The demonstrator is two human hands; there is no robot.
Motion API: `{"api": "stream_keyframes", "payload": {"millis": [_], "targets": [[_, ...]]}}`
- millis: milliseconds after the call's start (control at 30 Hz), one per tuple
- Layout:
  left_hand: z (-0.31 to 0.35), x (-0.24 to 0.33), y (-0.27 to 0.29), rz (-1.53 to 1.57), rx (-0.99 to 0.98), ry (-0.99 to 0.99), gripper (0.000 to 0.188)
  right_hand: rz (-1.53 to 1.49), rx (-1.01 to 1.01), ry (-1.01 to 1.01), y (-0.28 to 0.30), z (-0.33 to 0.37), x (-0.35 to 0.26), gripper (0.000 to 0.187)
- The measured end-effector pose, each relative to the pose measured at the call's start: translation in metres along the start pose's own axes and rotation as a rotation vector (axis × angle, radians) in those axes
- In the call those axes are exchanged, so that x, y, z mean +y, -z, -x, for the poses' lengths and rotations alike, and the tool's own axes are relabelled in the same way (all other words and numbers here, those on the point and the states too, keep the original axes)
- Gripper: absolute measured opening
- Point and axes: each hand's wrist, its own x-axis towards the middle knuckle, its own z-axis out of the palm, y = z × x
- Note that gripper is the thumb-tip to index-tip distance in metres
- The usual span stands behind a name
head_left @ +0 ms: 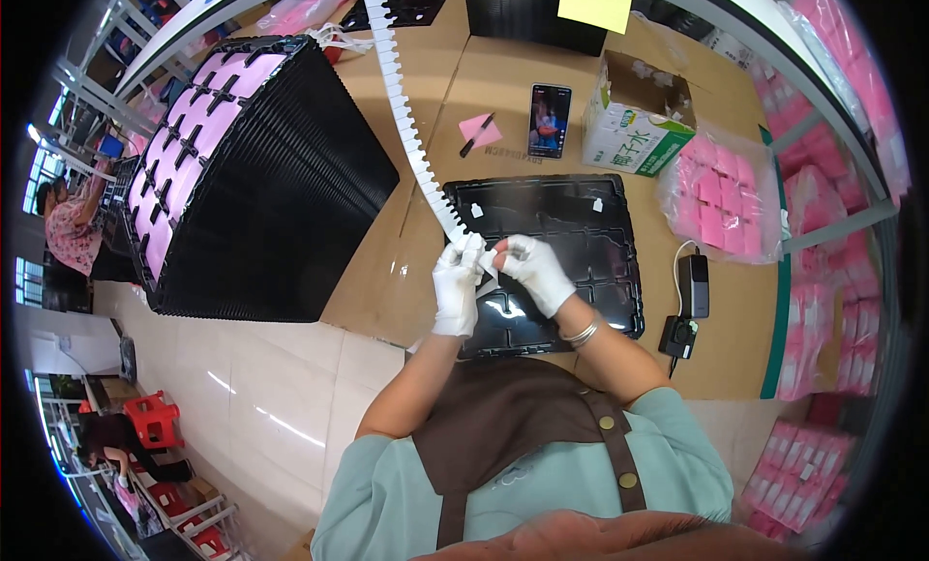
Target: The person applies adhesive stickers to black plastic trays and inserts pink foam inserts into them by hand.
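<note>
White gloves (455, 314) cover both hands. The left hand (461, 280) has its grip closed on the low end of a long white strip (390, 73) with bumps down one side. The right hand (534, 271) is just beside it, fingers pinched on a small white piece (489, 262). Fingers hide the spot, so I cannot tell if the piece is joined to the strip.

The piece looks thin, so it could rip or bend if the right hand pulls too hard or at a slant. If it is sticky, it might cling to a glove or fold over on itself. A big tug could make the strip swing and bump the pen (478, 135), which lies near it.

The small piece sits between the two hands, at the right grip's fingertips. From the left grip, the strip curves up and a bit left, to the top edge of the view. Under the hands lies a black tray (610, 261), with two white tabs (598, 206) near its far corners. Farther out on the brown tabletop (716, 358) are a phone (550, 121), a box (634, 140) and a bag of pink pouches (721, 208). Well to the left is a big pile of black trays (261, 203).
</note>
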Motion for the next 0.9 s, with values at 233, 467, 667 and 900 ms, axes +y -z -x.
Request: {"api": "stream_keyframes", "payload": {"millis": [233,467,667,900], "targets": [[-0.006,0.001,0.021,0.067,-0.091,0.106,0.020,-0.115,-0.073,-0.090,-0.012,0.007,0.002,0.006],[-0.028,0.013,0.052,0.196,0.143,0.001,0.013,0.607,-0.157,0.288,-0.008,0.018,0.004,0.007],[-0.021,0.015,0.056,0.246,0.161,-0.023,0.015,1.338,-0.195,0.271,-0.043,0.031,0.041,0.012],[-0.018,0.007,0.059,0.251,0.172,0.001,0.016,1.220,-0.235,0.101,-0.046,0.018,0.024,0.013]]}}
